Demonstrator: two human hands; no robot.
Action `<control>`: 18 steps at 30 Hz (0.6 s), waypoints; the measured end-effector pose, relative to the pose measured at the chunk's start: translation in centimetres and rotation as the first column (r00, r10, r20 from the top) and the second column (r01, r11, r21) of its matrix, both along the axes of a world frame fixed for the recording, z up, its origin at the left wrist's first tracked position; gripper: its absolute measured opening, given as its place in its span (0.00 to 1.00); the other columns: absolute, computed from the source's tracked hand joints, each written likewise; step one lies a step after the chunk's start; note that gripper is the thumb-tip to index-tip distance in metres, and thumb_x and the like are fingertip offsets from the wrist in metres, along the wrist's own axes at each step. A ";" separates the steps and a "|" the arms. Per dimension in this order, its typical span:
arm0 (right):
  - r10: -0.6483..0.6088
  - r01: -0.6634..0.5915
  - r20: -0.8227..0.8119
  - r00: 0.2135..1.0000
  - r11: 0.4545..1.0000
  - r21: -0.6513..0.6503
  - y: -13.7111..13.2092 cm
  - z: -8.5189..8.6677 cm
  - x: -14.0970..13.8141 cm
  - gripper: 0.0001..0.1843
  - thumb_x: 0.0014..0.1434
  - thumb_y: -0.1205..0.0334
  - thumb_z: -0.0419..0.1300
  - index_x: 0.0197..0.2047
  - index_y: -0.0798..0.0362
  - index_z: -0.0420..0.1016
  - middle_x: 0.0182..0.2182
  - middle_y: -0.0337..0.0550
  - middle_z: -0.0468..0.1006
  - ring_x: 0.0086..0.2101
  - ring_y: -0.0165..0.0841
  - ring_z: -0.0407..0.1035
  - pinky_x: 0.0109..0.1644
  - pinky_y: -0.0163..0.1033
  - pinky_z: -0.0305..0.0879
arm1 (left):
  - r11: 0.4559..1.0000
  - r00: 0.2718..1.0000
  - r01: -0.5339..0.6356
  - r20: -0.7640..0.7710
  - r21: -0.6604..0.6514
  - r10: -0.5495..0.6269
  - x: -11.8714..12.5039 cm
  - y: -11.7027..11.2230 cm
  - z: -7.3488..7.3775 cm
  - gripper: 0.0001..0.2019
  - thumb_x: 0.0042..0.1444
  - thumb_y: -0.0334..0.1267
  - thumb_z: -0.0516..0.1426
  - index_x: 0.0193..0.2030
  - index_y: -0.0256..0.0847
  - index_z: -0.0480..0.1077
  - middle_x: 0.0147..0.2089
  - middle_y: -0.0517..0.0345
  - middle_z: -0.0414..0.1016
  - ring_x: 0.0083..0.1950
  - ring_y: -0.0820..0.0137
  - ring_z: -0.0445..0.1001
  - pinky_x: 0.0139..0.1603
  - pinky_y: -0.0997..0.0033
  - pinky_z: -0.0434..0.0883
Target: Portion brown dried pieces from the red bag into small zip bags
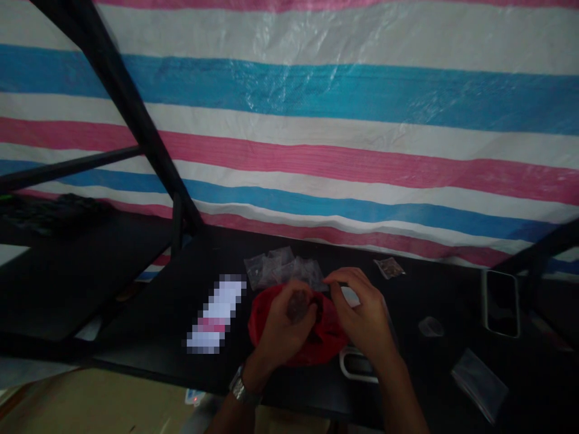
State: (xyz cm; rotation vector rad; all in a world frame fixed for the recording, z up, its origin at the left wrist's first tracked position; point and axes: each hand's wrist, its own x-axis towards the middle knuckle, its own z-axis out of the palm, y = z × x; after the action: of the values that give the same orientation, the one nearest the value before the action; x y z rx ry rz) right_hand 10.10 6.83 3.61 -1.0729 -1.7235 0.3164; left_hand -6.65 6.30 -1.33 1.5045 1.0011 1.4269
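Observation:
My left hand (pixel 287 328) curls over a red plastic bag (pixel 266 310), thumb and fingers closed around a small, translucent, greyish-brown thing (pixel 298 306) whose kind is too dim to tell. To its right, my right hand (pixel 364 310) has thumb and forefinger pinched together above the bag's right edge; anything between those fingertips is too small to make out. Several small clear plastic bags (pixel 283 268) lie just behind the red bag. Partly covered by my right hand and forearm is a white-rimmed device (pixel 357 366) with a dark window.
On the black table (pixel 154 337), a pixelated pale item (pixel 217 313) lies left. Rightward are a small bag with brownish contents (pixel 389 267), a clear round piece (pixel 431 327), flat clear bags (pixel 480 386) and a phone (pixel 500 303). A striped sheet (pixel 316 163) hangs behind; a black post (pixel 136 114) slants down.

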 end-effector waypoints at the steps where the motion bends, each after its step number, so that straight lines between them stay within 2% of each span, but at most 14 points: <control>1: -0.004 0.004 -0.002 1.000 1.000 -0.001 0.0 0.0 0.1 0.13 0.66 0.74 0.58 0.39 0.47 0.80 0.36 0.39 0.82 0.41 0.35 0.76 0.47 0.41 0.71 | 1.000 1.000 -0.009 0.007 0.008 0.009 0.0 0.1 0.0 0.07 0.57 0.28 0.61 0.39 0.45 0.71 0.37 0.65 0.71 0.38 0.72 0.72 0.41 0.73 0.70; 4: -0.012 0.012 -0.010 1.000 1.000 -0.002 0.0 0.1 0.2 0.13 0.66 0.74 0.58 0.39 0.47 0.80 0.36 0.40 0.82 0.41 0.36 0.76 0.47 0.42 0.71 | 0.999 0.999 -0.046 0.030 0.013 0.045 -0.2 0.4 0.2 0.08 0.56 0.29 0.62 0.38 0.45 0.70 0.36 0.65 0.71 0.38 0.72 0.71 0.41 0.73 0.70; 10: 0.007 -0.007 -0.014 1.000 1.000 0.002 -0.4 0.6 0.1 0.13 0.65 0.75 0.58 0.38 0.47 0.79 0.36 0.40 0.82 0.40 0.36 0.76 0.46 0.41 0.71 | 0.995 0.988 -0.064 0.139 -0.070 0.074 -1.4 0.8 1.2 0.09 0.53 0.31 0.66 0.37 0.44 0.70 0.38 0.63 0.72 0.41 0.70 0.72 0.43 0.71 0.70; 14: 0.007 -0.007 -0.005 1.000 1.000 -0.022 -0.5 0.7 0.1 0.14 0.65 0.75 0.57 0.38 0.47 0.79 0.36 0.40 0.82 0.41 0.36 0.76 0.48 0.42 0.71 | 0.992 0.983 0.054 0.182 -0.115 -0.033 -2.0 0.5 1.2 0.09 0.54 0.33 0.66 0.37 0.44 0.70 0.38 0.63 0.72 0.36 0.72 0.70 0.37 0.73 0.68; 18: 0.003 -0.003 -0.001 1.000 0.999 -0.041 -0.5 0.7 0.2 0.14 0.66 0.75 0.57 0.38 0.47 0.79 0.36 0.41 0.82 0.42 0.37 0.76 0.48 0.43 0.70 | 0.965 0.930 0.199 0.343 -0.171 -0.131 -1.7 0.4 0.9 0.10 0.53 0.33 0.66 0.38 0.44 0.69 0.36 0.65 0.71 0.29 0.75 0.67 0.27 0.76 0.64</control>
State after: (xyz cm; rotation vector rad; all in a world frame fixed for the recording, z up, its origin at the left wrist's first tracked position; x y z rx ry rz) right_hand 10.31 6.30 4.30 -1.0992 -1.7245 0.3553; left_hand -8.34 6.69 -0.45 1.1273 0.7668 1.3543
